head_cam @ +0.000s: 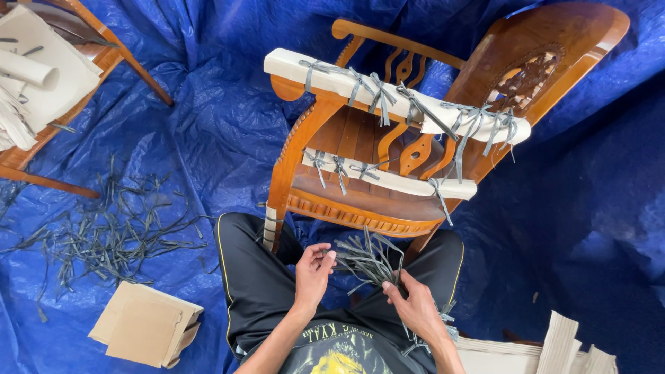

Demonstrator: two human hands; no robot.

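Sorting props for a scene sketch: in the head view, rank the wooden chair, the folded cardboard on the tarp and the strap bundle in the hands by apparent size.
1. wooden chair
2. folded cardboard
3. strap bundle, though it sits nearer the camera, so its rank is less sure.

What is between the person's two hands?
A bunch of grey straps lies between the left hand and the right hand. Both hands touch it, as the head view shows.

Blue tarpaulin (228, 104) covers the floor beneath a wooden chair (554, 41).
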